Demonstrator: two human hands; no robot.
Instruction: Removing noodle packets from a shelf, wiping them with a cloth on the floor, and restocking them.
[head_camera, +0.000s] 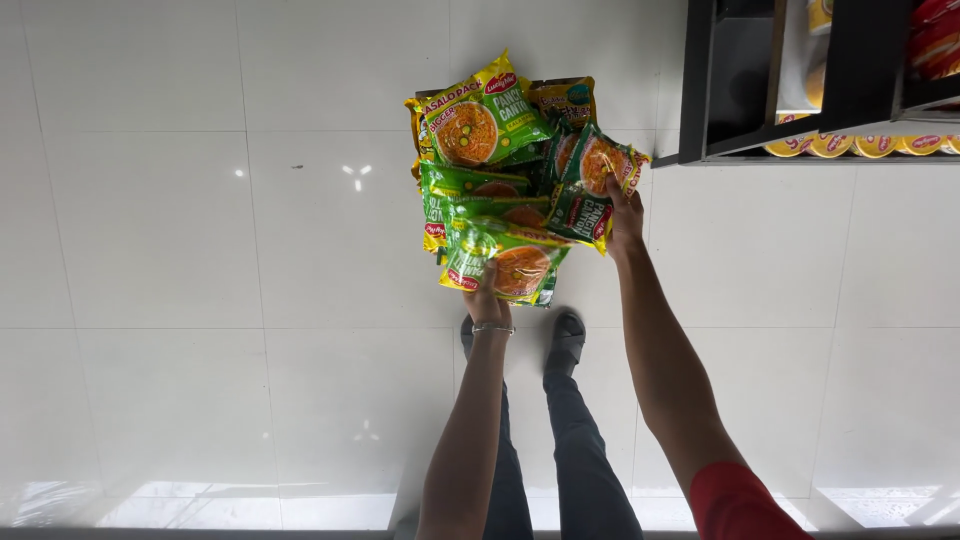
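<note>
Head view, looking straight down at a white tiled floor (200, 250). Centre: a brown cardboard box (545, 88), mostly hidden under a heap of green-and-yellow noodle packets (485, 120). Left hand (487, 298) is at the near edge of the heap, fingers curled round the lower edge of a near noodle packet (505, 262), thumb on top, pinching it; a thin bracelet (492, 328) sits on that wrist. Below the hands, dark trousers and two dark shoes (566, 338) stand on the tiles, just near of the box. Right hand (625, 215) is on the right side of the heap, gripping a right noodle packet (598, 185) that is dark green with an orange picture; thumb pressed on its face, the other fingers are behind it and can't be told. Red sleeve (745, 505) at near right. Far right: a black shelf unit (760, 90) with yellow cups (850, 145) lined along one shelf and red packs (935, 40) at the top corner.
</note>
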